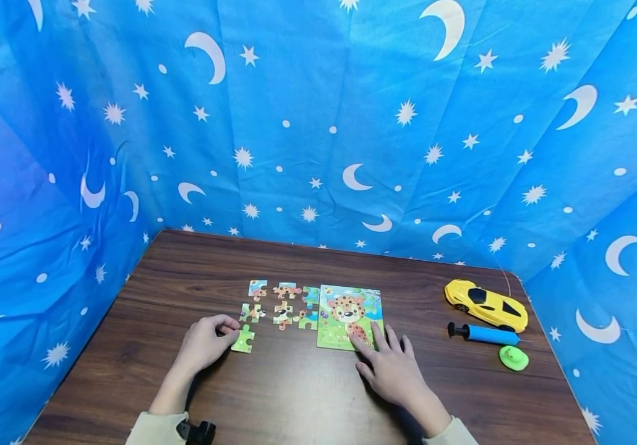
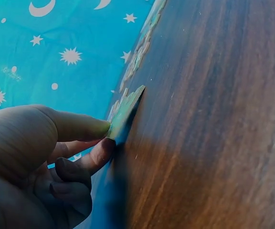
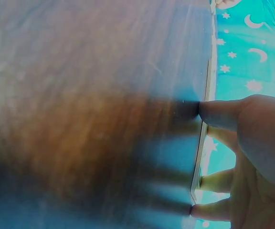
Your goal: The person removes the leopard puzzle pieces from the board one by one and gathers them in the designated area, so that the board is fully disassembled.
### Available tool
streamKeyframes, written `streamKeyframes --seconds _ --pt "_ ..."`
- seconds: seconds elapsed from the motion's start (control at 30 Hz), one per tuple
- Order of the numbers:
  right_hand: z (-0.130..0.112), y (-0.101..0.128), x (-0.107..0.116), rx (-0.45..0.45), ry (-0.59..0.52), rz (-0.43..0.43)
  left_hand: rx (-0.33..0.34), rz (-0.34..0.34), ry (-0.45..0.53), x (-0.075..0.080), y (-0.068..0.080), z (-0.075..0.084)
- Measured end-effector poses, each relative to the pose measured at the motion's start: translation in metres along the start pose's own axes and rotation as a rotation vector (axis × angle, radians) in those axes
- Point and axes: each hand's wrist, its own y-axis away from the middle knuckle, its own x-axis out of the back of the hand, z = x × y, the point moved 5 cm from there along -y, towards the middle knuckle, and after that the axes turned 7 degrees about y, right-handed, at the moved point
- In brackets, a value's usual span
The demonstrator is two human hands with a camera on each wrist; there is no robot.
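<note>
Left hand [image 1: 203, 341] pinches a loose green puzzle piece [image 1: 243, 339] by its near edge, thumb above and curled fingers [image 2: 97, 151] below. In the left wrist view the piece is tipped up off the wooden table [image 1: 296, 395], far edge raised. The piece sits just in front of the other loose pieces.

Right hand [image 1: 393, 369] lies flat with fingers straight and spread, holding nothing. Fingertips [image 3: 209, 113] press on the near right corner of the puzzle board [image 1: 350, 315], which lies flat on the table and shows a spotted cartoon leopard.

Loose puzzle pieces [image 1: 282, 304] lie in rough rows just left of the board, some touching one another, none seated on it as far as can be told.

Judged step: picking up one piece while the other hand steadies the board. Fitting has barely begun. The next move would call for lifting the piece clear, carrying it right across the cluster without knocking the others, turning it to match the picture, and pressing it down while the board stays pinned.

Well apart at the table's right: yellow toy car [image 1: 486, 303], blue hand pump [image 1: 487, 334], green deflated balloon [image 1: 513, 358]. Blue moon-and-star cloth [image 1: 318, 123] hangs behind.
</note>
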Motion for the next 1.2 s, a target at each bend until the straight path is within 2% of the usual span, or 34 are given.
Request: streamKeyframes --seconds 0.3,0.4,0.53,0.83,1.07,1.2 --pt "0.0 0.001 0.0 0.012 -0.002 0.017 -0.007 0.034 -0.012 0.0 0.0 0.006" --pt "0.002 0.001 -0.001 0.01 -0.005 0.022 -0.031 0.049 0.0 -0.005 -0.001 0.013" --pt "0.006 0.003 -0.002 -0.011 -0.003 0.02 -0.078 0.051 0.021 -0.013 -0.002 0.03" --pt "0.012 0.007 -0.001 -0.042 -0.007 -0.003 -0.165 -0.017 0.085 -0.044 -0.008 0.071" --pt "0.013 0.006 -0.001 -0.049 -0.013 -0.017 -0.249 -0.123 0.106 -0.077 -0.014 0.102" --pt "0.013 0.007 -0.001 -0.05 -0.013 -0.019 -0.261 -0.203 0.115 -0.098 -0.017 0.115"
